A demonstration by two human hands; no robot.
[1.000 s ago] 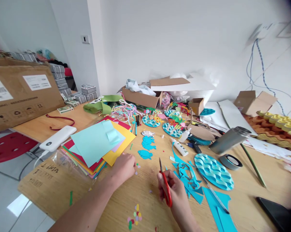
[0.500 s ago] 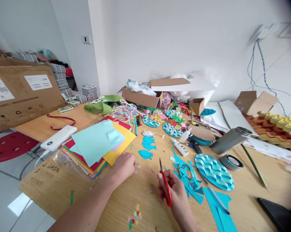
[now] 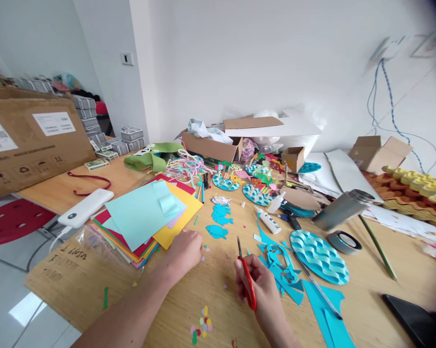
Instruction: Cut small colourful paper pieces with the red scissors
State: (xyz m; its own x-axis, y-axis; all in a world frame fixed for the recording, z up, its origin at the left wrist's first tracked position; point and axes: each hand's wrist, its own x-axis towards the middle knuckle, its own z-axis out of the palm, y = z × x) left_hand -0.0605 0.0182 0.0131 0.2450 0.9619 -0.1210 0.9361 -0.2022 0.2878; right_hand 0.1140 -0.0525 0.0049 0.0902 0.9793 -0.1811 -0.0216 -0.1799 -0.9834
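Note:
My right hand (image 3: 259, 285) is wrapped round the red handles of a pair of scissors (image 3: 247, 282); the blades point up and away, pressed together. My left hand (image 3: 187, 249) rests on the table as a loose fist, just right of the yellow paper (image 3: 179, 227); nothing shows in it, though the curled fingers are mostly hidden. Beyond the hands lie blue paper fish (image 3: 217, 231). Blue paper scraps (image 3: 281, 266) are heaped right of the scissors, and round paper dots (image 3: 203, 324) lie on the near tabletop.
Coloured paper sheets (image 3: 138, 212) are stacked at left beside a white power bank (image 3: 85, 208). At right are a glue bottle (image 3: 270, 222), a wavy blue oval (image 3: 319, 256), a roll of tape (image 3: 344, 241), a metal flask (image 3: 343, 210) and a black phone (image 3: 409, 314). Boxes line the wall.
Both hands and the scissors hold nearly the same pose. The whole view has shifted slightly, with the things on the table a little further left.

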